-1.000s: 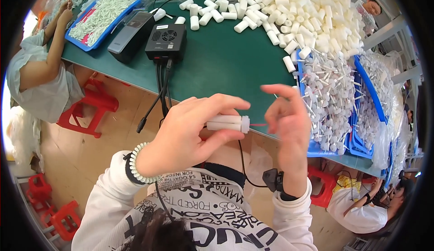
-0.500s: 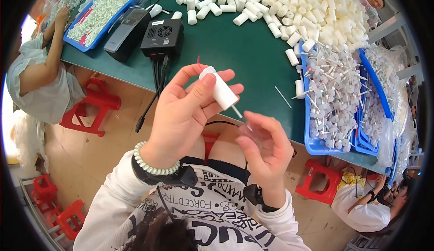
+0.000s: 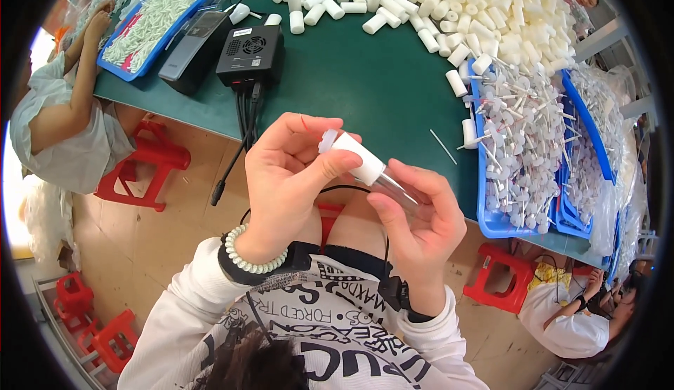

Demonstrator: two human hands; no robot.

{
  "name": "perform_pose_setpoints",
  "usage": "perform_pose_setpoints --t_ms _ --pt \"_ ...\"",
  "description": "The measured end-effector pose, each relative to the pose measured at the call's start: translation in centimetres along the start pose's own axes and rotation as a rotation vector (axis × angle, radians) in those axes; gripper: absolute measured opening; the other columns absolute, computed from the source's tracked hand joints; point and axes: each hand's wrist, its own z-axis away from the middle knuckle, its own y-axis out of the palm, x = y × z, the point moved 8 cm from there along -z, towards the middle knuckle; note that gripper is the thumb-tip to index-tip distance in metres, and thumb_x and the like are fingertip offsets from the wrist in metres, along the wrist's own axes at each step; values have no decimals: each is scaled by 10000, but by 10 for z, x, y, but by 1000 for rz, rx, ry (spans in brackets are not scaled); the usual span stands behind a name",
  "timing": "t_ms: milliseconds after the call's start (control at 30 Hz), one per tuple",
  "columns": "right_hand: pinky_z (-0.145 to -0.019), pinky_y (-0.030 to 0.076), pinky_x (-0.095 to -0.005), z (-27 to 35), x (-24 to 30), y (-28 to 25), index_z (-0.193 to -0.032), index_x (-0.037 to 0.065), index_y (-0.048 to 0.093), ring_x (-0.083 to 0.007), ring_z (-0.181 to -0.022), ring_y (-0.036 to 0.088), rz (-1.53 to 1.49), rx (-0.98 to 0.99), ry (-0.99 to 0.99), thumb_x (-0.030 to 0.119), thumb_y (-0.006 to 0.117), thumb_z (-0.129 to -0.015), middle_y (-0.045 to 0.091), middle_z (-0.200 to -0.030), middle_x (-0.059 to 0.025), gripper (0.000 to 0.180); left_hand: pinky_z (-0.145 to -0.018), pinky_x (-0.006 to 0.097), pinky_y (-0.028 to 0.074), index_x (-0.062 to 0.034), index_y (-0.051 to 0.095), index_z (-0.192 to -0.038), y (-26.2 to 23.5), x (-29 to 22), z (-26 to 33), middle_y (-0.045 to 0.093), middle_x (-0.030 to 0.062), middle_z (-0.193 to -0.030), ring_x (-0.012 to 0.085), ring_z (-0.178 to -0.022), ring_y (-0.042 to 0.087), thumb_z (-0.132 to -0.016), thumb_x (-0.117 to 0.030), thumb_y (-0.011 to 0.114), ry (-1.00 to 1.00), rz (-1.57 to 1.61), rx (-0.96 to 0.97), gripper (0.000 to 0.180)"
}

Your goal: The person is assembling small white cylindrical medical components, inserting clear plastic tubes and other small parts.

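My left hand [image 3: 281, 186] pinches a white foam cylinder [image 3: 359, 160] between thumb and fingers. A translucent scalloped cap [image 3: 327, 141] sits on its upper-left end, where a bit of red wire shows. Opposite, my right hand [image 3: 428, 218] grips a clear plastic tube [image 3: 400, 190] by its sides. The tube's mouth meets the lower-right end of the cylinder, and a thin white rod shows inside it. I cannot tell how far the cylinder reaches into the tube. Both hands are over my lap, at the near edge of the green table [image 3: 337, 60].
White foam cylinders [image 3: 491, 11] are heaped at the back right. A blue tray [image 3: 484, 207] holds capped stems; a thin white rod [image 3: 443, 146] lies beside it. At the left are a black box [image 3: 253, 53] with cables, a grey device [image 3: 193, 46] and another blue tray [image 3: 126, 75]. Co-workers sit on both sides.
The tube in my right hand has come up to the cylinder and now surrounds its rod. My left hand has lowered slightly and tilted the cylinder flatter.
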Motion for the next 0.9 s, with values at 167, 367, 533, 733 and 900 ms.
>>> perform_pose_setpoints --t_ms 167,367,533,733,900 --pt "-799 509 -266 -4 -6 -7 -1039 -42 590 -179 -906 611 -66 -47 -30 -77 670 -749 598 -1024 -129 303 -791 324 552 35 540 -1029 2 6 3 616 168 -1013 199 -926 623 -802 49 636 -103 116 18 247" --pt "-770 518 -261 -4 -11 -5 -1061 -33 589 -174 -865 625 -195 7 108 -95 678 -732 587 -1004 -118 346 -808 307 539 41 540 -1045 -5 3 4 606 143 -1004 192 -927 620 -808 58 620 -73 68 69 250" --pt "-727 531 -266 -13 -7 -9 -1010 -15 623 -188 -849 634 -57 40 10 -84 701 -705 606 -982 -124 322 -777 276 539 49 575 -1011 -7 3 4 616 128 -971 181 -883 634 -801 56 629 -96 30 102 217" --pt "-693 537 -274 -26 10 -10 -935 2 662 -217 -822 646 88 139 -194 -66 728 -642 654 -924 -145 308 -722 297 540 28 587 -929 -7 12 8 593 138 -931 215 -828 626 -784 73 577 -360 34 186 152" --pt "-680 532 -263 -31 12 -5 -942 7 668 -201 -787 649 146 259 -196 -41 733 -643 662 -898 -125 309 -718 283 537 55 609 -934 -6 3 6 595 154 -941 207 -817 624 -759 102 601 -231 -58 227 181"
